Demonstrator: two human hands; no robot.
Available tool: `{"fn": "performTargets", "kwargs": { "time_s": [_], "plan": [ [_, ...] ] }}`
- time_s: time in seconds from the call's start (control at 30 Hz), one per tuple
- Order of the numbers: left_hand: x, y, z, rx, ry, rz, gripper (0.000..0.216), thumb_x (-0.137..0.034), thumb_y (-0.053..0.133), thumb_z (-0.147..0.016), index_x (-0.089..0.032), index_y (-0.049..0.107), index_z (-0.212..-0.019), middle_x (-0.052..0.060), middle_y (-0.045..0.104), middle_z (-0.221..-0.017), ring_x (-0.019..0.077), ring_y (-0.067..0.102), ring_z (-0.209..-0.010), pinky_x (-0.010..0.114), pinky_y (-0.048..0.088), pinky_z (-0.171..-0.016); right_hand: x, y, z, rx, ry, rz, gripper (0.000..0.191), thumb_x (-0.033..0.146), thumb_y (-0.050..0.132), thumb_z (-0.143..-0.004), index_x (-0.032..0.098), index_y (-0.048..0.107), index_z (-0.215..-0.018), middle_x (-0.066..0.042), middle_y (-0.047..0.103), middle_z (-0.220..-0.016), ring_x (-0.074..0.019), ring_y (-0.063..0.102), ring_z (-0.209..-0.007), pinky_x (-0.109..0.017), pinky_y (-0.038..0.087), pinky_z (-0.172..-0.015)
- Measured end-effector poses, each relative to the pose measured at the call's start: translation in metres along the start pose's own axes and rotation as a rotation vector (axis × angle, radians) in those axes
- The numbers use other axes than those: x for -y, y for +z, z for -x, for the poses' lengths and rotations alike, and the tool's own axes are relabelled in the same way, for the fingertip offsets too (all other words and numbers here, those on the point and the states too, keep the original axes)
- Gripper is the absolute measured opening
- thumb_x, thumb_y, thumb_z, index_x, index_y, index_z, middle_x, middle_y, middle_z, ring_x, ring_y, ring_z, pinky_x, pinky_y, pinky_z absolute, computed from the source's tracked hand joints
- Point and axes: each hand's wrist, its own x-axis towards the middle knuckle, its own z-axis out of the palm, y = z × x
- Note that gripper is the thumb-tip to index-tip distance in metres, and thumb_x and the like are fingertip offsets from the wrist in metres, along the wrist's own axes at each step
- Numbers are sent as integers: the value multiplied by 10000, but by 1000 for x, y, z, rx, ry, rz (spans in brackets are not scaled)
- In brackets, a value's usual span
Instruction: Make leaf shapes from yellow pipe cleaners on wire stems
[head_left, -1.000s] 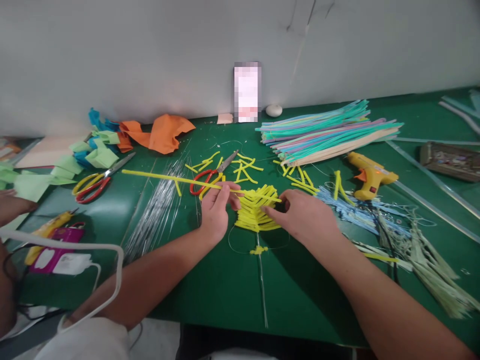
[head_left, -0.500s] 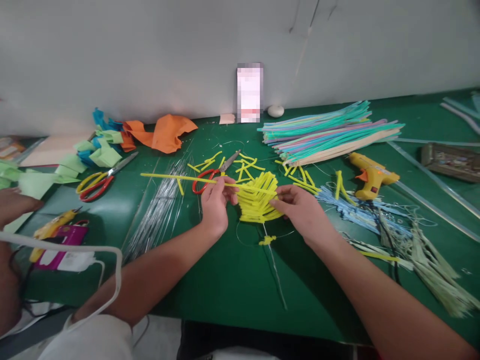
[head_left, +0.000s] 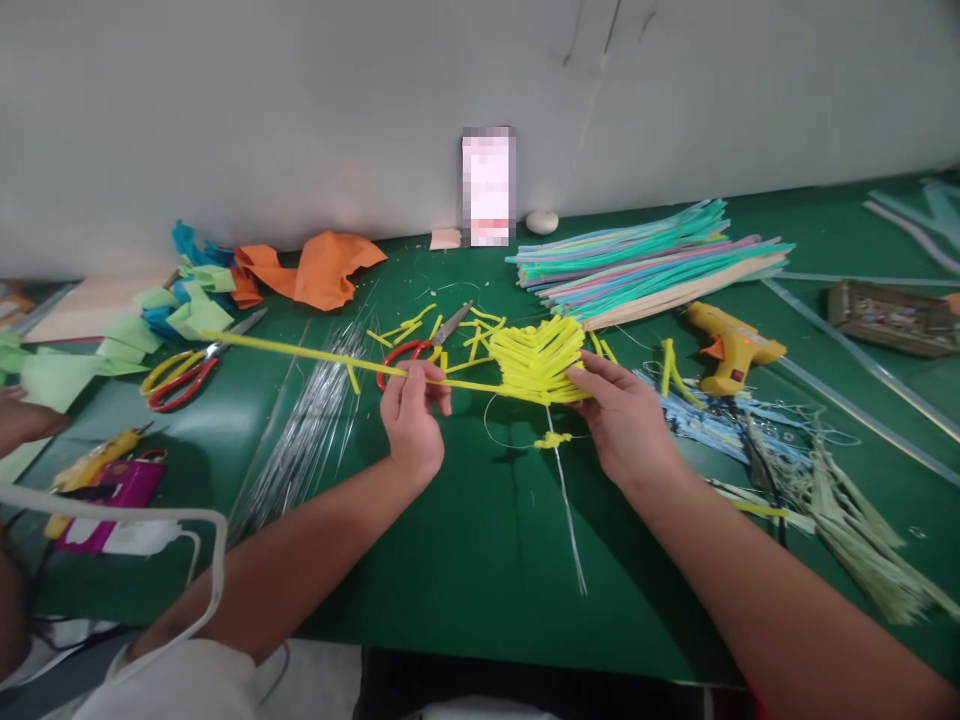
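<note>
My left hand is closed in a pinch on a long yellow pipe cleaner that runs out to the left. My right hand grips the right side of a woven yellow pipe-cleaner piece, held up off the green table. A thin wire stem with a small yellow knot hangs down from the piece. The long pipe cleaner passes into the bottom of the woven piece.
Red-handled scissors and yellow offcuts lie behind my hands. Red-and-yellow scissors, a bundle of wires, paper scraps, orange cloth sit left. Coloured stick bundle, yellow glue gun, fringed strips right. Another person's hand far left.
Both hands have lifted the woven yellow piece off the table and moved it up and to the right. The wire stem now hangs free below it, and the long pipe cleaner has shifted left.
</note>
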Motion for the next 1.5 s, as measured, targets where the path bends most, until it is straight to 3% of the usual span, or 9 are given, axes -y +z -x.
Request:
{"fn": "performTargets", "kwargs": {
  "time_s": [0.1,0.37,0.6,0.67,0.87,0.97,1.13,1.33,1.5],
  "plan": [
    [1,0,-1,-17,-11,35,289,-348,530,-918,-178,619,-703,-8,558,-667,58,481,-423,223,344,-397,0,1,1,-13,-13,0,309,230,830,-580,196,710,-863,-1,732,-855,-137,671,-724,-240,519,-579],
    [2,2,3,152,-146,-93,251,-366,571,-898,-170,648,-762,0,601,-661,74,543,-515,203,427,-483,-1,1,3,6,-17,-50,233,253,820,-607,199,655,-763,13,699,-831,-130,666,-778,-238,523,-647],
    [0,7,2,95,-305,-19,146,-304,605,-853,-183,683,-824,43,645,-958,107,610,-784,196,509,-585,-1,2,4,58,-1,-67,267,252,829,-593,207,628,-763,25,673,-826,-133,657,-810,-264,539,-708],
    [-3,8,2,133,-348,5,167,-318,592,-862,-176,677,-838,56,651,-1003,121,633,-810,215,531,-609,-2,3,3,61,-6,-50,275,259,827,-591,208,627,-771,18,677,-841,-134,655,-809,-254,534,-685],
    [-9,11,7,225,-503,106,319,-292,582,-856,-175,576,-1153,36,683,-831,169,705,-717,266,550,-594,-2,6,4,63,22,-58,296,254,844,-572,204,637,-779,31,675,-833,-105,641,-752,-210,517,-621],
    [-10,11,7,271,-567,147,412,-284,588,-832,-159,517,-1218,38,694,-802,188,713,-684,275,549,-578,-3,7,5,92,43,-80,300,247,851,-566,207,645,-779,40,678,-835,-106,642,-745,-224,529,-631],
    [-10,12,7,348,-643,149,442,-243,647,-754,-138,523,-1165,74,718,-858,230,731,-756,295,560,-622,-5,10,7,153,26,-27,286,282,834,-589,205,659,-802,2,711,-863,-145,664,-738,-290,546,-700],
    [-12,13,8,455,-658,87,261,-229,635,-755,-144,631,-1001,85,735,-888,202,728,-742,265,542,-620,-6,10,8,174,42,50,334,324,851,-574,200,655,-815,-7,708,-869,-164,667,-757,-311,545,-710],
    [-9,12,8,412,-622,105,233,-228,649,-756,-141,644,-973,88,737,-900,196,726,-748,267,545,-633,-6,10,7,145,52,18,312,343,825,-623,194,678,-855,2,686,-832,-130,645,-689,-272,542,-659]
  ]
}}
